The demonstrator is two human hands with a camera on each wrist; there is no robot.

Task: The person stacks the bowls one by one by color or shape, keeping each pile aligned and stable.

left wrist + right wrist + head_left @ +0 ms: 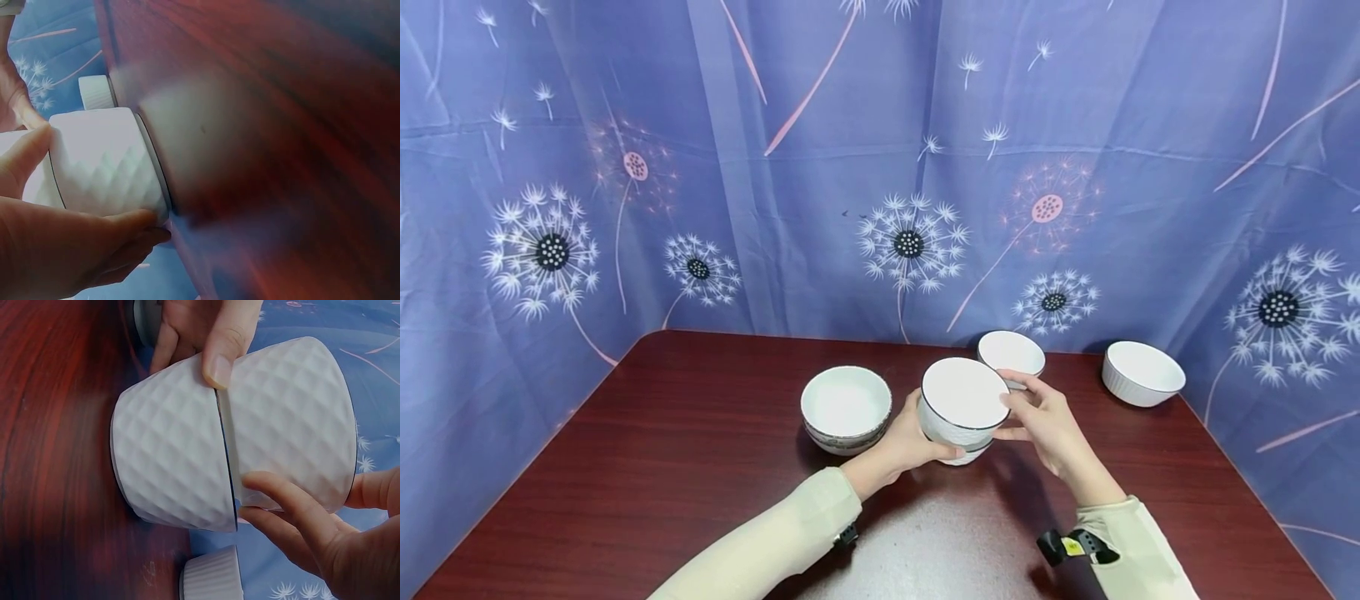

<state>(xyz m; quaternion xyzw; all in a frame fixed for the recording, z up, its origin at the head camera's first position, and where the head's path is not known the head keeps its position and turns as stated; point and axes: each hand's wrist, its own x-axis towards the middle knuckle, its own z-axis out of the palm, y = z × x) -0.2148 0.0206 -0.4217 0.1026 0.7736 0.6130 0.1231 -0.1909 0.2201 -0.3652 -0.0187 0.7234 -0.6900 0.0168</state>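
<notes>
Two white bowls with a diamond-textured wall and dark rim sit one above the other at the table's middle. In the right wrist view the upper bowl [294, 419] has its base at the rim of the lower bowl [169, 447]. My left hand [904, 440] grips the lower bowl from the left, its thumb near the seam. My right hand [1047, 423] holds the upper bowl from the right, fingers near its base and thumb by the rim. Whether the lower bowl touches the table, I cannot tell.
On the dark red wooden table [700, 467], stacked bowls [847, 404] stand left of my left hand. Behind the held bowls is another white bowl [1011, 350]. A ribbed white bowl [1142, 375] stands near the right back edge. A blue dandelion-print curtain [820, 208] hangs behind.
</notes>
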